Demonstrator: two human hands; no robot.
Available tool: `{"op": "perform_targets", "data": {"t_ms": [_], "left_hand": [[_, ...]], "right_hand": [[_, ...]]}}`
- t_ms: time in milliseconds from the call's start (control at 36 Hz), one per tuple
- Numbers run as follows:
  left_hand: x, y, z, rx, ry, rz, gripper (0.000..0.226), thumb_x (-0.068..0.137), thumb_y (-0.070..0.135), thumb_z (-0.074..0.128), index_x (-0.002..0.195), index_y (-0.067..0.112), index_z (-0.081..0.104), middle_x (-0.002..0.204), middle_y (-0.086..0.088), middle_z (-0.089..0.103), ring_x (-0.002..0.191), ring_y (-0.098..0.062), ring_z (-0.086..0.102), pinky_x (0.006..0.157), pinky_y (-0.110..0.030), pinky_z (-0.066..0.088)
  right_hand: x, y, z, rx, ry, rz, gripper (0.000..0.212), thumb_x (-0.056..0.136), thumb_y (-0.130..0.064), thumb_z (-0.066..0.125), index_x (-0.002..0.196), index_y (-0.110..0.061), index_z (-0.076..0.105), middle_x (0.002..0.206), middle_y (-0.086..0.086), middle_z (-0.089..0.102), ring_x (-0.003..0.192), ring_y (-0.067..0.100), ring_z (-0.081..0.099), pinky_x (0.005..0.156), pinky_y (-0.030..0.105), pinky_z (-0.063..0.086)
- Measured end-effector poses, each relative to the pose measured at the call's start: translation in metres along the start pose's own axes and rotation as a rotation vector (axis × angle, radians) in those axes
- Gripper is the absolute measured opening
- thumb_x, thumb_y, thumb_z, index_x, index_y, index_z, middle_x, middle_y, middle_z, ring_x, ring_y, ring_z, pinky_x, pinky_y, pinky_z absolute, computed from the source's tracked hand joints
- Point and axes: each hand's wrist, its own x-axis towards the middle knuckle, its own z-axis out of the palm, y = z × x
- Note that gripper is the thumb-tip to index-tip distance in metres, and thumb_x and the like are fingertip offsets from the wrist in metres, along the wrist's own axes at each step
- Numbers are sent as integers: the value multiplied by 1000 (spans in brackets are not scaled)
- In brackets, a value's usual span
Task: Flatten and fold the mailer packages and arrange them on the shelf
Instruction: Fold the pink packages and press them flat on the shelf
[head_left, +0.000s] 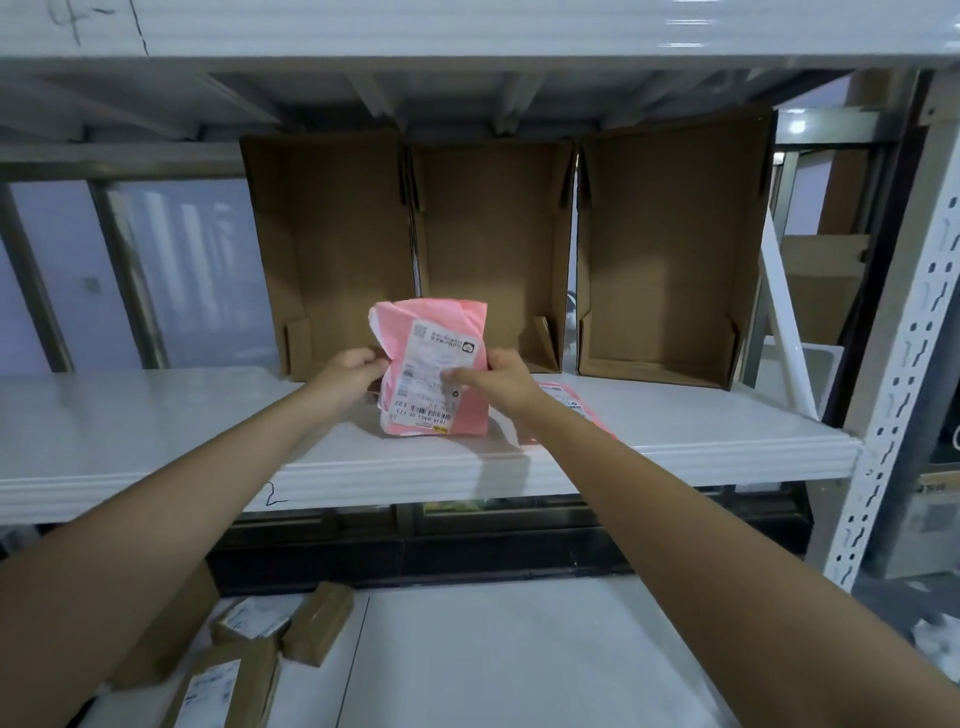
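Head view: your left hand (352, 375) and right hand (491, 378) pinch the pink mailer (434, 366) by its side edges, upright over the shelf (156, 415), long axis vertical; second mailer (566, 402) probably flat beneath your right wrist

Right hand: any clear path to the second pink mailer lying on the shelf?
Probably yes, once freed. The flat pink mailer lies on the shelf just under the right forearm, with nothing on top. But the right hand is busy gripping the upright pink mailer with the left hand.
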Motion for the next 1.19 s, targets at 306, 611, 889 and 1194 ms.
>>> {"op": "perform_targets", "data": {"t_ms": [306,611,889,1194], "left_hand": [[-7,11,7,-143,34,-129,10,94,7,53,91,1,60,97,-18,67,95,-31,63,84,-40,49],[-13,-3,5,-177,24,-288,13,97,7,51,90,1,60,114,-20,65,103,-33,63,99,-47,48],[-10,-19,11,36,16,-376,13,92,8,60,97,-3,56,89,-17,68,73,-26,67,62,-32,58],[-17,-24,18,971,214,-90,28,92,38,54,84,12,53,85,-5,59,77,-22,56,55,-25,37]], "right_hand": [[0,-7,1,154,57,154,11,87,-10,70,95,-4,65,112,15,70,87,24,68,71,28,57],[12,6,7,46,248,273,14,84,-18,74,86,-8,64,103,17,72,92,31,70,81,46,59],[2,9,6,-568,236,159,20,89,-26,68,95,-7,66,81,3,62,79,17,53,70,27,44],[-3,18,14,-1011,218,7,36,89,-37,62,114,-12,58,109,8,63,97,25,58,67,30,43]]}}
